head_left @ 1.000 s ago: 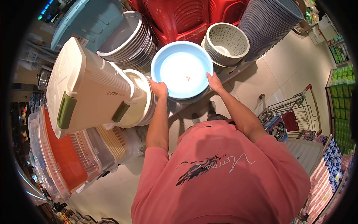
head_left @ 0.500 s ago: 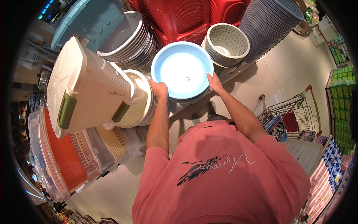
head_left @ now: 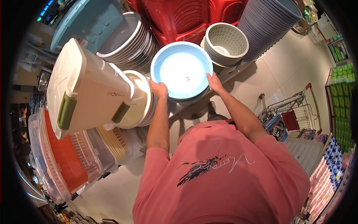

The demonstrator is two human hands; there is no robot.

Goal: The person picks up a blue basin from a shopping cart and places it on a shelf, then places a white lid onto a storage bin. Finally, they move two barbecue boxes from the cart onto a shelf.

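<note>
A round light-blue basin (head_left: 159, 64) faces up in front of me, its inside washed out by bright glare. My left hand (head_left: 159, 89) is closed on the near left part of its rim, and my right hand (head_left: 214, 82) grips the right side. Beneath the basin the edge of something darker shows, possibly more stacked basins. Just left of my left hand stands a stack of cream tubs (head_left: 141, 84). Beyond my right hand are nested pale perforated baskets (head_left: 227, 39).
A cream lidded bin (head_left: 93, 89) with green latches leans at left, near grey basins (head_left: 123, 33). Red plastic stools or chairs (head_left: 179, 15) and tall grey stacked containers (head_left: 270, 26) stand behind. A shopping cart (head_left: 294, 112) is on the tiled floor at right.
Almost nothing differs. The view has shifted very slightly, and both hands keep the same hold on the basin.
</note>
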